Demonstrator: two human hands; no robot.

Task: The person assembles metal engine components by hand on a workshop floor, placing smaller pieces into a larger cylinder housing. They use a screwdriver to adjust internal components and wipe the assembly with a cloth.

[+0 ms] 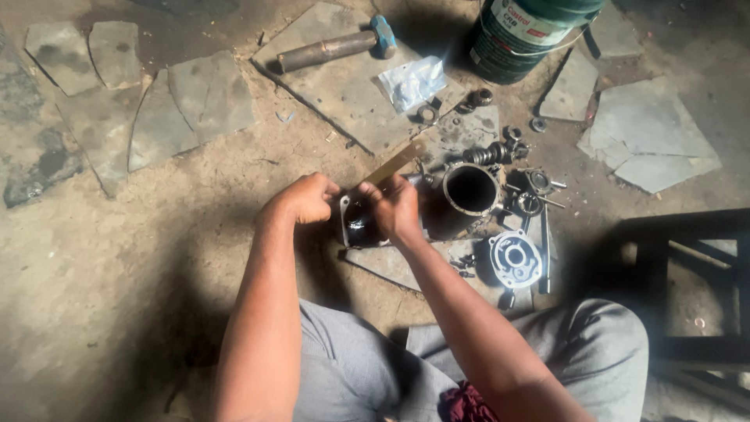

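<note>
A dark metal engine part (pixel 363 227) with a flat flange lies on the ground in front of me. My left hand (pixel 307 197) is closed on its left edge. My right hand (pixel 396 207) grips a thin flat brass-coloured strip (pixel 394 162) that slants up and to the right, its lower end against the part. Just to the right stands a dark cylinder sleeve (pixel 470 191) with its round bore facing up.
A round grey cover plate (pixel 514 258), gears (pixel 488 153), washers and small bolts lie to the right. A hammer (pixel 336 47) and a clear plastic bag (pixel 412 80) rest on stone slabs behind. A green oil bucket (pixel 523 35) stands at the back, a dark stool frame (pixel 687 289) on the right.
</note>
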